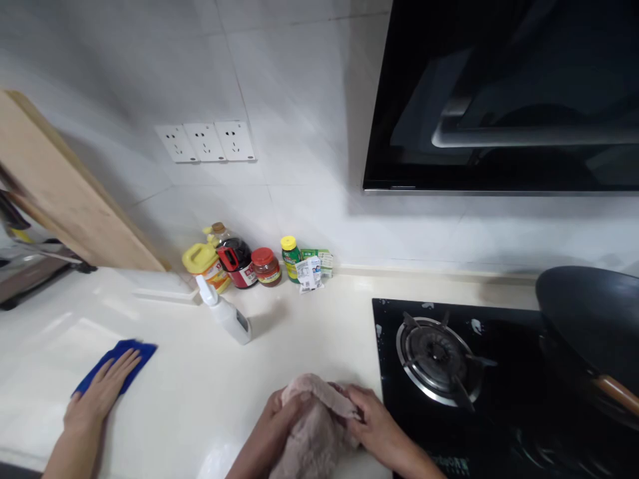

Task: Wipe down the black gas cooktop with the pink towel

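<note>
A pinkish-beige cleaning cloth point(314, 439) hangs bunched between my two hands, over the counter's front edge beside the stove. My left hand point(279, 419) is closed on its left side, thumb on top. On the right side, my right hand point(369, 419) grips the cloth near its folded upper edge. Some fingers of both hands are hidden behind the fabric. A white spray bottle point(227, 316) stands on the counter ahead and to the left of my hands. The gas burner point(439, 359) lies to the right of my right hand.
Another person's hand point(97, 392) presses a blue cloth point(137, 362) on the counter at left. A yellow jug point(202, 263), a dark sauce bottle point(239, 263), jars and packets line the wall. A wok point(594, 319) sits at right, under a black range hood point(499, 100).
</note>
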### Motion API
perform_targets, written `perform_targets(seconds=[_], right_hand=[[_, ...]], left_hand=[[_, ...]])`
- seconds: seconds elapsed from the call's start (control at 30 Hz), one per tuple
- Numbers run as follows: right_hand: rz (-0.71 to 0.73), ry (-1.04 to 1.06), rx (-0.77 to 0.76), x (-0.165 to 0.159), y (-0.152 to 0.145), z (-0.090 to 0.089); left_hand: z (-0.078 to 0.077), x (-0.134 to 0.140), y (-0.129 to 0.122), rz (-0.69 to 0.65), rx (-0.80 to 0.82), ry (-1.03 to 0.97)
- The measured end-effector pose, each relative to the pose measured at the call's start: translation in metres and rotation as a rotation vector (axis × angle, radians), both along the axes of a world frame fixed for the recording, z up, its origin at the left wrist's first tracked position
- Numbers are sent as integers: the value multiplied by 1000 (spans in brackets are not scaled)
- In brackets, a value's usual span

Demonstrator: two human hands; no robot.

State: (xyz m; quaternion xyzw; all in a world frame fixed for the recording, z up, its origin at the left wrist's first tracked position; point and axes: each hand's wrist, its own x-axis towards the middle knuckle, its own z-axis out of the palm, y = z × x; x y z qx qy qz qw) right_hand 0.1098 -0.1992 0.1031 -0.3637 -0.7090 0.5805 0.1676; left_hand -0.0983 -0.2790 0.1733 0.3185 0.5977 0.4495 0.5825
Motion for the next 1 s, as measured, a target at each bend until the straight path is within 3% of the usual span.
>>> perform_targets(seconds=[0.17, 0.37, 0.6, 0.77, 0.87, 1.0], right_hand=[[-95, -68, 103, 34, 24, -4], [-132, -6, 124, 63, 36, 25], [-160, 69, -42, 75, 11, 56], [-166, 86, 75, 75, 15, 70], [-203, 117, 142, 70, 27, 77], [-256, 165, 138, 53, 43, 90]], left_hand=[[18, -39, -15, -107, 52, 379], [28, -63, -22, -221, -49, 626], [51, -70, -29, -34, 54, 656], [55, -89, -19, -131, 35, 795], [61, -104, -7, -140, 162, 917], [80, -110, 6, 5, 388, 1129]])
